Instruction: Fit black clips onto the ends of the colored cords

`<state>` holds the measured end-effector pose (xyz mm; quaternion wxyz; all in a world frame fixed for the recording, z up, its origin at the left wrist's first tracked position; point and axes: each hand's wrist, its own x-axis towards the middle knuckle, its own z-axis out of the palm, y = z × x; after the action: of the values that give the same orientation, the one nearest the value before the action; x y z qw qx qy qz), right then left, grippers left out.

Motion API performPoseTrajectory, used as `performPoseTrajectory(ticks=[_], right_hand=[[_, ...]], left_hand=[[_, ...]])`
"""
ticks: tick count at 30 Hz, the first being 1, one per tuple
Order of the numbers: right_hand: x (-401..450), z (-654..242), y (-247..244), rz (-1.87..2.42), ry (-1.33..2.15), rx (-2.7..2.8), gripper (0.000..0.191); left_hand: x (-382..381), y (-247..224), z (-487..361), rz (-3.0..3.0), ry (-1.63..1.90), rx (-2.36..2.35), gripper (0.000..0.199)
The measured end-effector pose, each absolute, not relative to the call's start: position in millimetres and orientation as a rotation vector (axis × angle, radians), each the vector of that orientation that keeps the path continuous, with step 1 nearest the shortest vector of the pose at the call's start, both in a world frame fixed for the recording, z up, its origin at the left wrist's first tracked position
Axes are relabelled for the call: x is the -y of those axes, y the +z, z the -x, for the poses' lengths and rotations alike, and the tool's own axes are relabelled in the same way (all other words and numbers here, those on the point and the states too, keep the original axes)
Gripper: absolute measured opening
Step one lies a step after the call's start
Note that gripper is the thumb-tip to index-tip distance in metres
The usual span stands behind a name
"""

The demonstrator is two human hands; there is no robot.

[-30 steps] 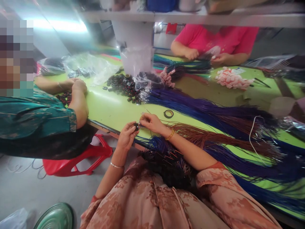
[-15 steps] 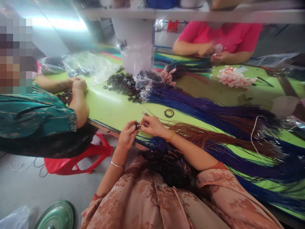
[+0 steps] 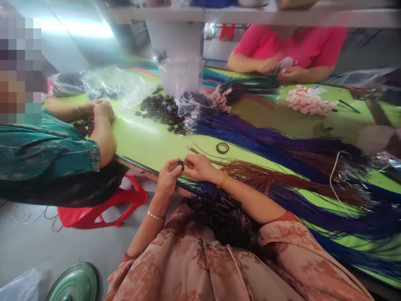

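Note:
Over the table's near edge, my left hand (image 3: pixel 169 174) pinches a small black connector housing (image 3: pixel 181 163) between thumb and fingers. My right hand (image 3: pixel 200 167) meets it from the right, its fingers closed on wires whose tips are hidden at the housing. Blue wires (image 3: pixel 204 187) trail below that hand. Brown wires (image 3: pixel 266 179) with silvery ends spread to the right beyond my right wrist. In my lap lies a dark heap of black connectors and wires (image 3: pixel 224 217), partly under my right forearm.
A black tape roll (image 3: pixel 222 148) lies on the green table (image 3: pixel 138 144) beyond my hands. Black housings (image 3: pixel 163 110) and purple-blue wires (image 3: pixel 250 136) lie farther back. A co-worker in teal (image 3: pixel 50 146) sits left on a red stool (image 3: pixel 103 207); another in pink (image 3: pixel 291 52) sits opposite.
My right hand has moved slightly left, closing the small gap to the black housing. The silvery tips visible between my hands before are now hidden.

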<state>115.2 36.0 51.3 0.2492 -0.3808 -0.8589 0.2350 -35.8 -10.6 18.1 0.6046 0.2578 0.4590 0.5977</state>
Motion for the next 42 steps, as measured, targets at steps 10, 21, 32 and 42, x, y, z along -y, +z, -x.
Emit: performPoseTrajectory(ticks=[10, 21, 32, 42], right_hand=[[-35, -114, 47, 1.084, 0.691, 2.348, 0.01], [-97, -140, 50, 1.622, 0.534, 2.228, 0.022], [-109, -137, 33, 1.864, 0.452, 2.387, 0.03], [-110, -137, 34, 1.729, 0.523, 2.267, 0.02]], left_hand=[[9, 19, 30, -0.538, 1.421, -1.101, 0.04], [11, 13, 37, -0.55, 1.37, -1.097, 0.038], [9, 12, 36, -0.552, 1.329, -1.047, 0.033], [10, 13, 35, -0.548, 1.318, -1.05, 0.033]])
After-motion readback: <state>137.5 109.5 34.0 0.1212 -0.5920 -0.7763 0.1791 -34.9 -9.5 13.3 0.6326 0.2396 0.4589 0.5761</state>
